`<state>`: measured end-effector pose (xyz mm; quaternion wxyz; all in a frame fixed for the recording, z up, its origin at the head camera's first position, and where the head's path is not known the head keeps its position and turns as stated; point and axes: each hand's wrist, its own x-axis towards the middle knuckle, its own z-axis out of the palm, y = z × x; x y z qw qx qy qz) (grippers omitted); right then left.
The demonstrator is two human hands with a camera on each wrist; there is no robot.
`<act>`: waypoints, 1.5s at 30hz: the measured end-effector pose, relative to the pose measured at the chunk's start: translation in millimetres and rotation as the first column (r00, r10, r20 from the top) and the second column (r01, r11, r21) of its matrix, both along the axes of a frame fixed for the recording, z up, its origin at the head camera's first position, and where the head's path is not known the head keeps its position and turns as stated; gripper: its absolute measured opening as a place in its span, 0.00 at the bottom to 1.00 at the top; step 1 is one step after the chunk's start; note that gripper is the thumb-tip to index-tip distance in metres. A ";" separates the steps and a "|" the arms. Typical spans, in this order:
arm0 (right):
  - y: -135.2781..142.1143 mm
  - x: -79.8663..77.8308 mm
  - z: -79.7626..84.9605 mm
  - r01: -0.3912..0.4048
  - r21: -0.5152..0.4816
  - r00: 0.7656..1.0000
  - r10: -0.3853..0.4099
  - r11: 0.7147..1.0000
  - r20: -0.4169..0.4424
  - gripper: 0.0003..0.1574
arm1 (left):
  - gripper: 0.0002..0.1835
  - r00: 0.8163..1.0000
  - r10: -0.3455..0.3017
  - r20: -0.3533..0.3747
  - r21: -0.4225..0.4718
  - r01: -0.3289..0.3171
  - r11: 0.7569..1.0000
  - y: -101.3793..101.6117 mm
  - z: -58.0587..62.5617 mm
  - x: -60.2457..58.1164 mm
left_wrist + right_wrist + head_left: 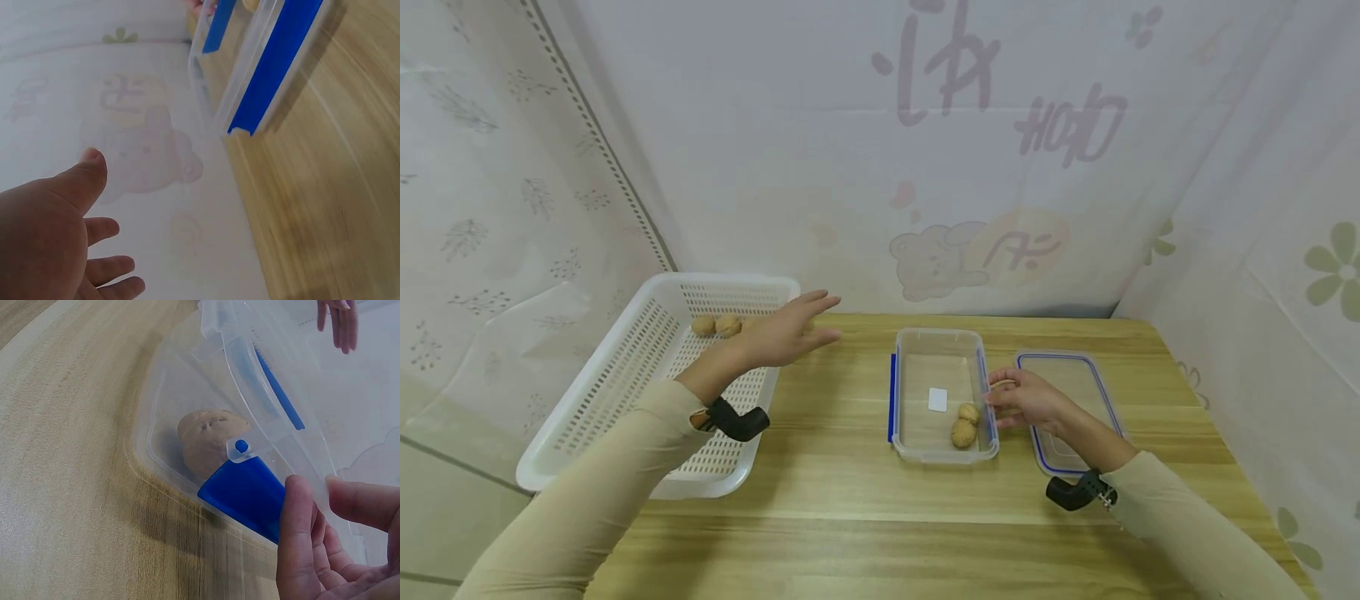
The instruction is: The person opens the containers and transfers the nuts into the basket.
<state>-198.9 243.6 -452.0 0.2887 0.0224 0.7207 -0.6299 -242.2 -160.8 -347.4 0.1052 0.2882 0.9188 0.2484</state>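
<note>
My left hand [788, 332] hovers over the right edge of a white perforated basket [655, 287], fingers and thumb spread, with nothing in it. Several walnuts [703, 325] lie at the back of that basket, partly hidden by this hand. A clear plastic food container [925, 454] with blue side latches stands on the table, and two walnuts [964, 432] rest in its front right corner. At the container's right wall, my right hand [1026, 398] pinches the rim between thumb and fingers, close to the blue latch [247, 494].
A clear lid [1063, 367] with a blue seal lies on the wooden table [850, 542] right of the container, partly under my right hand. Behind the table hangs a printed white curtain [820, 167]. A white label [937, 400] shows at the container's bottom.
</note>
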 end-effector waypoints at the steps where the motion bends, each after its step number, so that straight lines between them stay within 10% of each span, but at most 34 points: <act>1: -0.2 -0.2 -0.2 0.004 -0.003 1.000 -0.004 1.000 0.004 0.26 | 0.36 1.000 -0.009 0.003 0.002 0.009 1.000 4.5 -0.3 -0.5; 45: -1.9 -1.4 0.6 -0.006 -0.004 1.000 0.006 1.000 0.011 0.27 | 0.28 0.960 -0.270 0.078 -0.019 0.272 0.962 141.9 -56.3 -3.4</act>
